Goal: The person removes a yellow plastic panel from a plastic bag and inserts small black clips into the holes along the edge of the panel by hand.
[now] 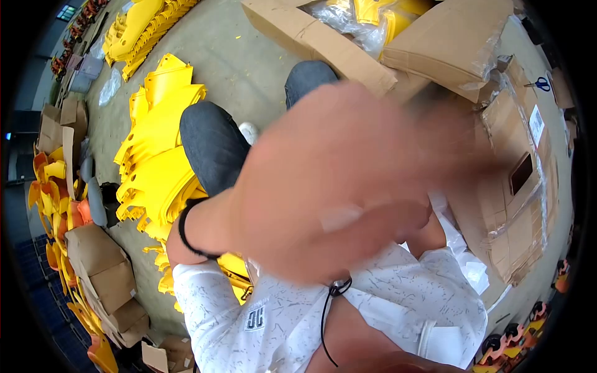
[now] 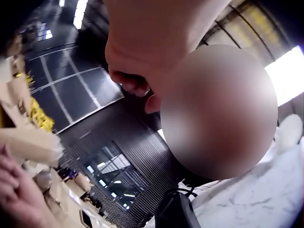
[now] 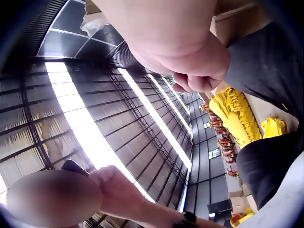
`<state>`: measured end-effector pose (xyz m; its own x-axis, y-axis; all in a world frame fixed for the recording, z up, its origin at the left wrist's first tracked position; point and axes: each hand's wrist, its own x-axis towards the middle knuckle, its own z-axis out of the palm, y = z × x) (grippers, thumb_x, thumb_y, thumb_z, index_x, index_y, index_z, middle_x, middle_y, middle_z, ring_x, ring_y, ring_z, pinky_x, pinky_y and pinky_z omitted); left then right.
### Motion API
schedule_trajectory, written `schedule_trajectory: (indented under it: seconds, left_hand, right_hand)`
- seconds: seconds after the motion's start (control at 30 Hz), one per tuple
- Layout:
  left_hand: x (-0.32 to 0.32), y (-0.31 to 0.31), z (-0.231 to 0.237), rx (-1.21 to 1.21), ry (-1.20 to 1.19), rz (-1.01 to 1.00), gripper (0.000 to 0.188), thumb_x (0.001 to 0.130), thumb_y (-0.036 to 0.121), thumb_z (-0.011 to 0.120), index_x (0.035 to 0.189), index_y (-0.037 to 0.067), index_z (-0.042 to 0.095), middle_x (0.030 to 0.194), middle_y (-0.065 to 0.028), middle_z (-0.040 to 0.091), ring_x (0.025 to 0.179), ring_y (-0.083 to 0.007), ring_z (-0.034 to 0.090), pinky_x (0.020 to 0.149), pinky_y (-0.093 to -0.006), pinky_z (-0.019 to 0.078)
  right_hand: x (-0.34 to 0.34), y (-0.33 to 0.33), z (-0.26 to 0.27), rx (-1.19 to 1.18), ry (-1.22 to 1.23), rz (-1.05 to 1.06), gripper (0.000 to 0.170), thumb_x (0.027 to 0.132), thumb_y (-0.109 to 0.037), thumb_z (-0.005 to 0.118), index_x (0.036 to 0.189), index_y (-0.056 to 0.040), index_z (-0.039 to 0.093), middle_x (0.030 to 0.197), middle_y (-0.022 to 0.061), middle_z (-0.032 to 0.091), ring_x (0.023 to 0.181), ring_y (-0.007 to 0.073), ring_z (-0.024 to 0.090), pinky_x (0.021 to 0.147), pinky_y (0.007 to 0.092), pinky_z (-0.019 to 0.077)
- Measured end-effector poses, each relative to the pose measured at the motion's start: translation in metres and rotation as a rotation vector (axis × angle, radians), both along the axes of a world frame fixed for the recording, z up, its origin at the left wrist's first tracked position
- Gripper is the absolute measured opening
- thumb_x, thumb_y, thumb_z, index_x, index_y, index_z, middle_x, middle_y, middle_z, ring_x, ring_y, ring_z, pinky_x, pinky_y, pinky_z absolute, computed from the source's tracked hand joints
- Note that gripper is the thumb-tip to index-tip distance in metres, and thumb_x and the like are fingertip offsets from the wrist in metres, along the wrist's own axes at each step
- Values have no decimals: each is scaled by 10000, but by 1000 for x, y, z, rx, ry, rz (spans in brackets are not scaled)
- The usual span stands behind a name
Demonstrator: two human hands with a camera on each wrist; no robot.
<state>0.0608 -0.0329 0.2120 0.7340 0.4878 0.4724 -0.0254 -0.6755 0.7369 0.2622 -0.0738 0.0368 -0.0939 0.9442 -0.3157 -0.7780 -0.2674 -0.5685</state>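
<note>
My left hand [image 1: 311, 180], blurred and very large in the head view, is raised close to the head camera, with a black band on its wrist. In the left wrist view, its fingers [image 2: 135, 87] are curled beside a blurred-out face area. The right wrist view shows this hand next to a small dark object [image 3: 73, 166] at head height; I cannot tell whether it grips that object. My right hand [image 3: 202, 71] is held out over the lap side, fingers loosely bent, with nothing seen in them. It also appears at the lower left of the left wrist view.
Stacked yellow curved panels [image 1: 165, 149] lie on the floor beside my knee. An opened cardboard box [image 1: 317, 40] holds more yellow pieces in plastic. Flattened cardboard [image 1: 516, 230] bears a dark phone-like rectangle [image 1: 521, 174], near blue-handled scissors [image 1: 542, 83]. Brown boxes [image 1: 102, 267] stand at the left.
</note>
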Motion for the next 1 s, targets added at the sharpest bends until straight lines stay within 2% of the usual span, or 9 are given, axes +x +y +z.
schedule_trajectory:
  seconds: [0.07, 0.13, 0.27, 0.57, 0.77, 0.8, 0.83, 0.9, 1.0]
  left_hand:
    - [13, 20, -30, -575, -228, 8, 659, 860, 311, 633, 1385, -23, 415, 868, 9, 475, 775, -92, 416, 669, -233, 325]
    - [15, 46, -64, -737, -218, 26, 503, 947, 217, 444, 1383, -32, 428, 976, -17, 492, 861, -103, 420, 785, -234, 341]
    - [8, 75, -102, -1159, -465, -97, 551, 871, 43, 400, 1416, -45, 403, 1140, -85, 569, 888, -142, 461, 813, -261, 379]
    - [-11, 165, -125, -1182, -590, 104, 460, 847, -53, 476, 1306, -21, 470, 1137, -131, 607, 1001, -203, 581, 912, -308, 458]
    - [-34, 245, -138, -1244, -564, 225, 372, 844, 3, 506, 1214, -15, 531, 1015, -83, 612, 878, -162, 552, 819, -268, 430]
    - [-37, 247, -143, -1257, -576, 216, 372, 844, 3, 506, 1214, -15, 531, 1015, -83, 612, 878, -162, 552, 819, -268, 430]
    - [-44, 249, -148, -1277, -540, 278, 347, 846, 24, 516, 1192, 0, 543, 1001, -71, 602, 849, -145, 531, 781, -254, 412]
    - [-59, 249, -158, -1310, -529, 358, 322, 849, 45, 525, 1169, 14, 555, 987, -59, 593, 820, -129, 509, 744, -239, 393]
    - [-79, 249, -152, -1345, -420, 414, 286, 849, 56, 534, 1132, 29, 569, 954, -45, 593, 799, -107, 500, 702, -225, 370]
  right_hand:
    - [-8, 7, 4, -47, 86, -39, 402, 1034, -346, 465, 1141, 24, 580, 775, 11, 476, 579, 46, 371, 452, 174, 274]
    - [-16, 23, 3, -55, 142, 36, 397, 1033, -346, 469, 1134, 21, 582, 782, 13, 488, 583, 47, 375, 452, 173, 276]
    - [-41, 52, 15, 10, 98, 120, 372, 1029, -340, 480, 1120, 3, 590, 798, 14, 512, 581, 49, 385, 453, 174, 282]
    - [-51, 157, 20, -2, 151, 39, 341, 1031, -323, 473, 1102, -15, 605, 767, -4, 506, 573, 64, 382, 459, 184, 284]
    - [54, 376, -12, 87, -88, -332, 266, 1033, -253, 474, 1024, -30, 619, 706, -14, 475, 562, 71, 384, 462, 200, 311]
    - [95, 426, -44, 59, -308, -454, 240, 998, -218, 518, 1016, -6, 629, 760, 27, 582, 628, 121, 530, 517, 262, 435]
    - [126, 443, -61, -9, -497, -538, 321, 1023, -355, 463, 1140, -70, 555, 603, -55, 403, 436, 80, 301, 384, 217, 221]
    - [186, 499, -106, -209, -1264, -944, 280, 927, -245, 587, 980, 22, 652, 907, 152, 693, 812, 268, 678, 666, 370, 534]
    - [244, 460, -120, -286, -2333, -153, 300, 860, -273, 580, 954, -11, 692, 1062, 251, 665, 1017, 420, 636, 863, 457, 520]
